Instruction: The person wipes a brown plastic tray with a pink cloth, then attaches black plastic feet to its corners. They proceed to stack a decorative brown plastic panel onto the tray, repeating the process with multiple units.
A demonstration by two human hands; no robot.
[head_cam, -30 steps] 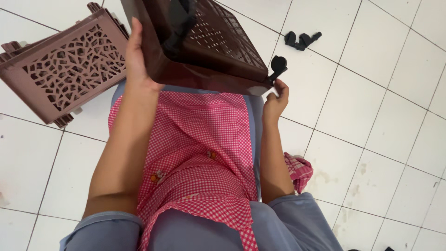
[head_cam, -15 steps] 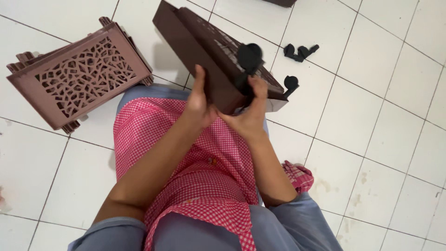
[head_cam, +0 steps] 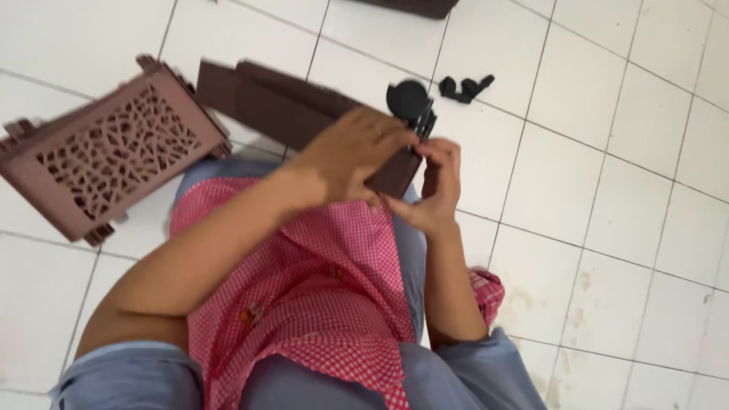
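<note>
One dark brown crate (head_cam: 296, 114) over lap, both hands on its near corner. Left hand (head_cam: 353, 156) closed over crate edge; right hand (head_cam: 437, 193) pinches one black caster (head_cam: 410, 100). One lattice crate (head_cam: 106, 156) left of it; black caster pieces (head_cam: 465, 86) beyond, count unclear.

The brown plastic basket with cut-out patterns (head_cam: 114, 156) blocks the floor on the left. Small black plastic wheels (head_cam: 465, 86) lie on the white floor tiles (head_cam: 607, 190) ahead. The tiles on the right are open.
</note>
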